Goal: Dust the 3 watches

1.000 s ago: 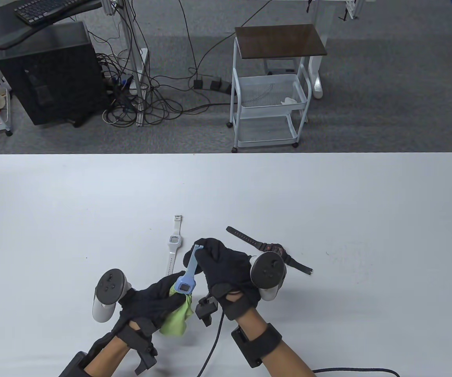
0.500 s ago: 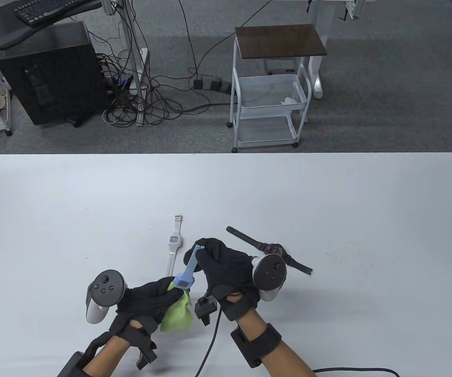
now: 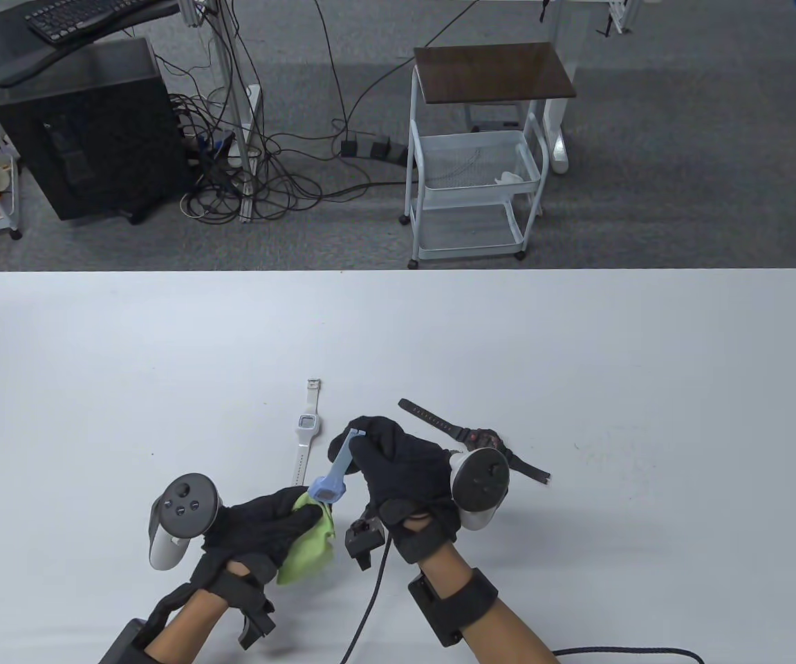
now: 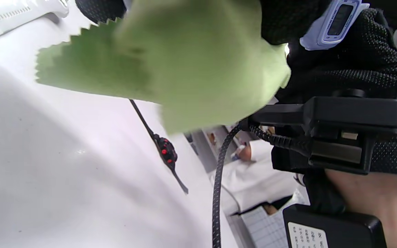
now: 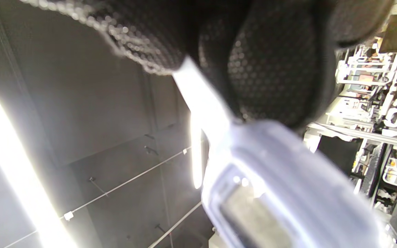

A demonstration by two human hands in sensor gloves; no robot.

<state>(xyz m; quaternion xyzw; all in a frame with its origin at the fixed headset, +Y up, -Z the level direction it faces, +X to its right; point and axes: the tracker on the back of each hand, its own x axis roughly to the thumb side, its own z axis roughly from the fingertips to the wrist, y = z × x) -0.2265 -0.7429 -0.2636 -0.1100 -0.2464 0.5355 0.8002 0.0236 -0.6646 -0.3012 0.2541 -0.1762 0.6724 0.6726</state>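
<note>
Right hand (image 3: 401, 463): fingers curl round the strap of the blue watch (image 3: 328, 487), lifted off the table (image 3: 646, 387). Left hand (image 3: 263, 526): fingers pinch the green cloth (image 3: 304, 546) against the blue watch's case. White watch (image 3: 306, 423) lies just beyond it; black watch (image 3: 480, 437) lies behind the right hand.

Right hand (image 3: 404, 470): raised above the table (image 3: 577, 346), fingers curled round the strap of the blue watch (image 3: 332, 481), knuckles toward the table's far edge, tracker on its back to the right. Left hand (image 3: 259, 529): just left of and nearer than the right, fingers bunched round a green cloth (image 3: 308, 546), fingertips at the watch's case. Both forearms bare, strapped at the wrists, entering over the table's near edge and angled toward each other.
</note>
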